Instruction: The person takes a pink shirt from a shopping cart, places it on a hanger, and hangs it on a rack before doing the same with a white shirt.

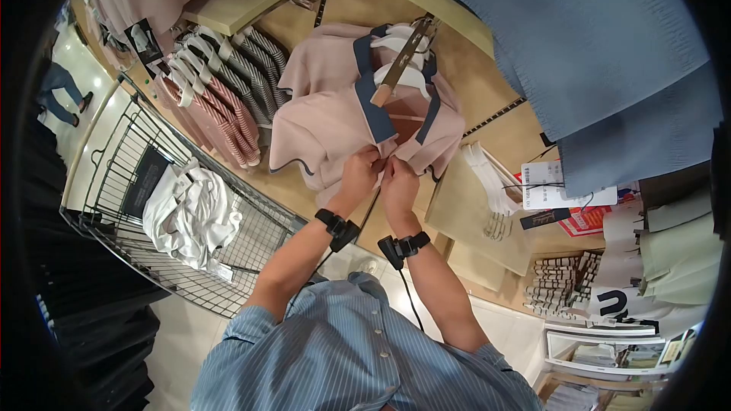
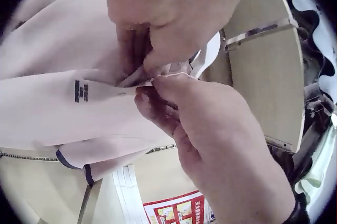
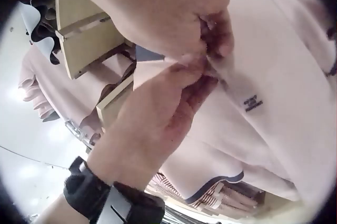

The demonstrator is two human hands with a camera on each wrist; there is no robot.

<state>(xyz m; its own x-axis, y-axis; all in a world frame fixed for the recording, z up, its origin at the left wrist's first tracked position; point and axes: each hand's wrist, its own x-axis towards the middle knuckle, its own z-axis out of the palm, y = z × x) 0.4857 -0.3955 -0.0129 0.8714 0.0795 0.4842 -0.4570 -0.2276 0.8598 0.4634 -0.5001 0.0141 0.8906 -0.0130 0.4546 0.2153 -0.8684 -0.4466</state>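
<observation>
A pink polo shirt (image 1: 327,125) with a navy collar (image 1: 372,110) hangs on a white hanger (image 1: 403,80) in the head view. Both hands meet at the front opening just under the collar. My left hand (image 1: 360,176) pinches one side of the placket, and close beside it my right hand (image 1: 400,185) pinches the other. In the left wrist view the right hand's thumb and fingers (image 2: 163,100) hold the cloth edge, near a small dark embroidered mark (image 2: 81,91). The right wrist view shows both hands' fingertips together on the fabric; what lies between them is hidden.
A wire shopping cart (image 1: 259,217) with white crumpled cloth (image 1: 190,209) stands at left. Striped garments (image 1: 221,99) hang behind it. A second pink shirt (image 1: 324,53) hangs behind the first. Blue cloth (image 1: 601,53) overhangs the upper right, above a price tag (image 1: 548,185).
</observation>
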